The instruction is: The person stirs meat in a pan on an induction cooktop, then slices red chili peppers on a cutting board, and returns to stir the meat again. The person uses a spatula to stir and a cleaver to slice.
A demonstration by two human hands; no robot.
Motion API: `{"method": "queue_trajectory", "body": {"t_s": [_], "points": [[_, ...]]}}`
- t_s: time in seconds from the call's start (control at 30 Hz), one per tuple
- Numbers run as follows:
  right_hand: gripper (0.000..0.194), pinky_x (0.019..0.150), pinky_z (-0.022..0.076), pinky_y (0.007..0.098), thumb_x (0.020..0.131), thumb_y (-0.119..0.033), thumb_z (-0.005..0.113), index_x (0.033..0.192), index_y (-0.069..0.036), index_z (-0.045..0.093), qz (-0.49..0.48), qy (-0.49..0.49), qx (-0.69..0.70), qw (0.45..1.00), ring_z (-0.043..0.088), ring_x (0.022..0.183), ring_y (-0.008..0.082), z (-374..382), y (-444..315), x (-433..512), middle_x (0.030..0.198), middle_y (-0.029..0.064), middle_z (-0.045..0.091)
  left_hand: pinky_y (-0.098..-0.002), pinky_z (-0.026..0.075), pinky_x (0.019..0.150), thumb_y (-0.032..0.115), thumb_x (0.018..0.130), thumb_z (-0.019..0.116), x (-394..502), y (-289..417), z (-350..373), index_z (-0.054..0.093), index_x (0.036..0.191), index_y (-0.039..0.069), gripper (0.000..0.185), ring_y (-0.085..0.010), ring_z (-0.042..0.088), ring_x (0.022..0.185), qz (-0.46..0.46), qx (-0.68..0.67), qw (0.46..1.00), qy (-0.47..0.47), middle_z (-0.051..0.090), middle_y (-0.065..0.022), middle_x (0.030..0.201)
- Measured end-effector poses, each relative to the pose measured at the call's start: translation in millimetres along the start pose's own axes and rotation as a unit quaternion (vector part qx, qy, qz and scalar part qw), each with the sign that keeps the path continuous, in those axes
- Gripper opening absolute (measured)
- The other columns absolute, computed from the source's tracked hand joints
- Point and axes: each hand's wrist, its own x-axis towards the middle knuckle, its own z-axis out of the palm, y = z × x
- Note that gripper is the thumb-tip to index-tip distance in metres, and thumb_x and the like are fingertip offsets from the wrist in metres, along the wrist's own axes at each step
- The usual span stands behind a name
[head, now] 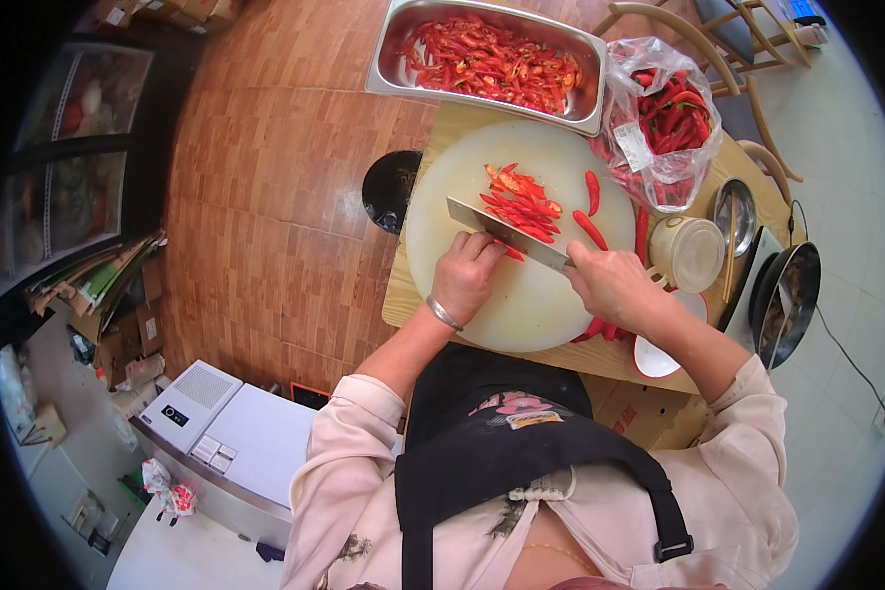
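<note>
My right hand (611, 284) grips the handle of a cleaver (507, 234), whose broad blade slants across the round white cutting board (538, 313). Beside the blade, the curled fingers of my left hand (466, 271) press a red chili pepper (512, 252) against the board. Part of that pepper is hidden by the fingers and blade. Just beyond the cleaver lies a heap of sliced red chilies (523, 203). Two whole chilies (590, 228) rest on the board's right side.
A steel pan (487, 94) of cut chilies stands at the table's far edge. Right of it sits a plastic bag (660, 125) of whole chilies. A lidded mug (686, 253), chopsticks (731, 251), a white bowl (660, 358) and a black wok (789, 302) are near my right arm.
</note>
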Motion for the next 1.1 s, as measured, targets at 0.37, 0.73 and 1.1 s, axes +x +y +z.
{"method": "queue_trajectory", "body": {"t_s": [0.37, 0.73, 1.1], "points": [[0.023, 0.064, 0.0504, 0.0565, 0.1, -0.023, 0.059, 0.101, -0.001, 0.05, -0.009, 0.035, 0.034, 0.999, 0.067, 0.071, 0.045, 17, -2, 4, 0.073, 0.022, 0.067, -0.0379, 0.055, 0.07, -0.003, 0.073, 0.073, -7, -2, -1, 0.072, 0.092, 0.008, 0.023, -0.0283, 0.065, 0.085, 0.002, 0.001, 1.0, 0.018, 0.069, -0.0069, 0.095], [0.021, 0.066, 0.051, 0.0552, 0.1, -0.02, 0.057, 0.104, -0.001, 0.049, 0.0, 0.045, 0.057, 0.997, 0.067, 0.076, 0.0455, 34, -1, 9, 0.079, 0.0229, 0.069, -0.0386, 0.056, 0.072, -0.004, 0.073, 0.071, -11, -3, -5, 0.07, 0.09, 0.006, 0.02, -0.0295, 0.066, 0.085, 0.014, -0.01, 1.0, 0.009, 0.07, -0.0078, 0.097], [0.024, 0.066, 0.0516, 0.0546, 0.101, -0.023, 0.058, 0.105, -0.002, 0.048, 0.014, 0.084, 0.068, 0.994, 0.068, 0.077, 0.0442, 62, -5, 26, 0.08, 0.0218, 0.07, -0.0382, 0.057, 0.073, -0.004, 0.076, 0.073, -2, -10, -21, 0.072, 0.095, 0.007, 0.022, -0.0297, 0.068, 0.088, -0.026, -0.022, 0.999, 0.012, 0.069, -0.0095, 0.097]]}}
